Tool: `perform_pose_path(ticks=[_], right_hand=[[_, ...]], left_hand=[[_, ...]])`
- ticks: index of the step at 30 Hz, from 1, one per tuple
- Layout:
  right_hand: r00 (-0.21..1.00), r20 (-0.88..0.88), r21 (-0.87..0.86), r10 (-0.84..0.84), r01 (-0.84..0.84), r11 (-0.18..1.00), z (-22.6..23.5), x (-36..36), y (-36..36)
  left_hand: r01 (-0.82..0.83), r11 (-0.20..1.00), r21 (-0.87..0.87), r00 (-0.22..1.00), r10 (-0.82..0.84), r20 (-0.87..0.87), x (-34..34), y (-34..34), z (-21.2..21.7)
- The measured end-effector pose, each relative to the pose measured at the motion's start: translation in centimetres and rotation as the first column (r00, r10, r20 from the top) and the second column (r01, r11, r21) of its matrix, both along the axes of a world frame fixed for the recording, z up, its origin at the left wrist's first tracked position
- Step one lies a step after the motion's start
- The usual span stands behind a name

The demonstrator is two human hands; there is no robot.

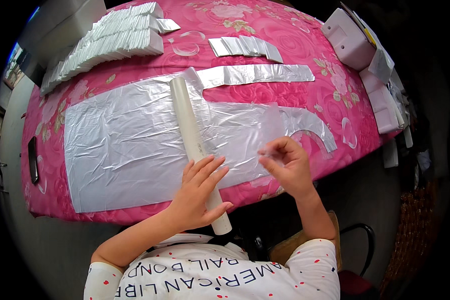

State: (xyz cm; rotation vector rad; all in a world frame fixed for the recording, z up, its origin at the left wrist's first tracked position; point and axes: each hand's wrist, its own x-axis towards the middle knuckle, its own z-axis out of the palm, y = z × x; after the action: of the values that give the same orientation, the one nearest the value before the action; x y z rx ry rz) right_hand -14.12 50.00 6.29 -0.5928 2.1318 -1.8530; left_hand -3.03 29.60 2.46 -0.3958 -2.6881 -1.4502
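Observation:
A flat, whitish plastic carrier bag [120, 145] with two handle strips lies spread over the table, its handles pointing right. Across it, slightly slanted, lies a long white plastic pipe [186, 112] whose near end sticks out past the table edge. My left hand [197, 195] rests on the pipe's near half with fingers stretched and apart, not wrapped round it. Over the bag's right part, close to the lower handle, my right hand [294, 170] pinches a thin, clear piece of plastic film [271, 122]. How far this film reaches over the bag is hard to make out.
Rows of folded white bags [117, 37] stand at the far left beside a pale box [60, 22]. A smaller row of folded bags [246, 48] lies at the back. White foam boxes [349, 40] line the right edge. A phone [33, 160] lies left on the pink flowered tablecloth [275, 95].

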Motion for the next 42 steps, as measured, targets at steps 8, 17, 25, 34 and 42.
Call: perform_pose_path(ticks=[8, 17, 25, 34, 42], right_hand=[[0.736, -0.372, 0.270, 0.566, -0.497, 0.824, -0.3, 8.1, -6.4], [0.859, -0.456, 0.636, 0.232, 0.132, 0.760, -1.2, 10.5, -5.0], [0.956, -0.135, 0.853, 0.261, -0.022, 0.522, -2.6, 11.0, -4.7], [0.977, -0.068, 0.846, 0.204, -0.051, 0.530, -2.7, 10.4, -4.4], [0.982, -0.027, 0.837, 0.189, -0.081, 0.542, -2.6, 10.3, -4.5]], left_hand=[[-0.399, 0.601, 0.693, 0.787, -0.163, 0.595, 1.3, -5.3, 1.0], [-0.509, 0.706, 0.493, 0.641, -0.072, 0.764, 3.5, -10.7, 0.1], [-0.543, 0.751, 0.376, 0.561, -0.009, 0.828, 5.0, -18.1, -0.5], [-0.577, 0.817, -0.001, 0.497, 0.352, 0.793, 10.4, -29.0, 1.3], [-0.626, 0.667, -0.404, 0.776, 0.581, -0.244, 7.2, -21.7, 2.1]])
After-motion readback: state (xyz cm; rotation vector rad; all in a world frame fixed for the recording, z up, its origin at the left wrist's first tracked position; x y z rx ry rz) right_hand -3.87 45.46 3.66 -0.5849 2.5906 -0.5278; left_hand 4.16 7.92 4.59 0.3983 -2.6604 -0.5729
